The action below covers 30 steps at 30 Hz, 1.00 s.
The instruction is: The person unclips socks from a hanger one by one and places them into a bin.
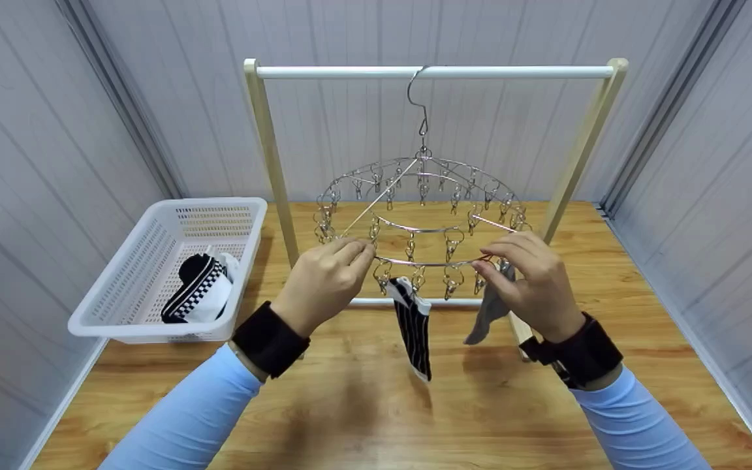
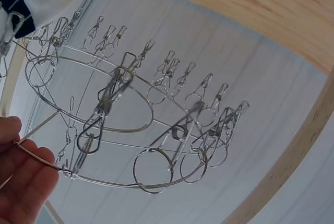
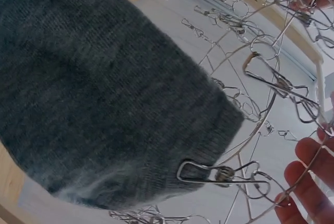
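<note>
A round wire clip hanger point(image 1: 408, 263) with many small metal clips hangs by its hook. My left hand point(image 1: 327, 281) pinches the front left of its outer ring; the left wrist view shows the fingers point(image 2: 31, 185) against the wire. At the front right, my right hand point(image 1: 536, 284) holds the same ring between thumb and fingers. A black sock with white stripes point(image 1: 413, 333) dangles from a front clip between the hands. A grey sock point(image 1: 490, 316) hangs partly behind the right hand, its cuff in a clip point(image 3: 224, 176) in the right wrist view.
The hook hangs over the white bar point(image 1: 513, 72) of a wooden-legged rack point(image 1: 271, 156). On the left, a white plastic basket point(image 1: 121, 264) holds black and white socks point(image 1: 203, 294), one with a checkered band. Panelled walls enclose the wood-grain surface point(image 1: 350, 418).
</note>
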{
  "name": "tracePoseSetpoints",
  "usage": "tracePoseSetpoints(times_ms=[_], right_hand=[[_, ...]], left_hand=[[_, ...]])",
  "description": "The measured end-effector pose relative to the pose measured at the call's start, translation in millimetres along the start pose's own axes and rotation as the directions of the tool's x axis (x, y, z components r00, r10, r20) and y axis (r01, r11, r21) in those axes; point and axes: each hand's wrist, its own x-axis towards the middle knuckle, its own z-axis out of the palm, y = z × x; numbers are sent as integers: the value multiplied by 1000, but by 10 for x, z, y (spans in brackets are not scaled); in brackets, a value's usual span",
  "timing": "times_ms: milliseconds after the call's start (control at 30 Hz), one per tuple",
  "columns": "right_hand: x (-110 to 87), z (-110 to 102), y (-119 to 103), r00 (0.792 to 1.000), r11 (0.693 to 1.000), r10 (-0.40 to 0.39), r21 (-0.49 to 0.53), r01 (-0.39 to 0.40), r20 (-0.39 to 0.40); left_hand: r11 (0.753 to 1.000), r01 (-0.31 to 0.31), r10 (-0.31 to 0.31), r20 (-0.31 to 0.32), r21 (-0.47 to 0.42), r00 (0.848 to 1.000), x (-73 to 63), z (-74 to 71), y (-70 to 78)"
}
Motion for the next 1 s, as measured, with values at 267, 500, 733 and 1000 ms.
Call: tracePoseSetpoints(times_ms=[267,500,733,1000], right_hand=[[8,17,-312,999,1000,8,10,-8,-52],[-78,129,-550,996,994,-88,62,89,-25],[-183,288,-603,992,995,-98,17,97,74],[-235,469,-581,984,999,53,-19,-50,171]], left_hand=[[1000,8,-8,21,-1,1000,3,4,7],[1000,10,-10,30,6,1000,-2,16,7],[1000,16,-16,27,1,1000,2,13,-2],[999,31,-31,-8,-20,999,-1,38,-3]])
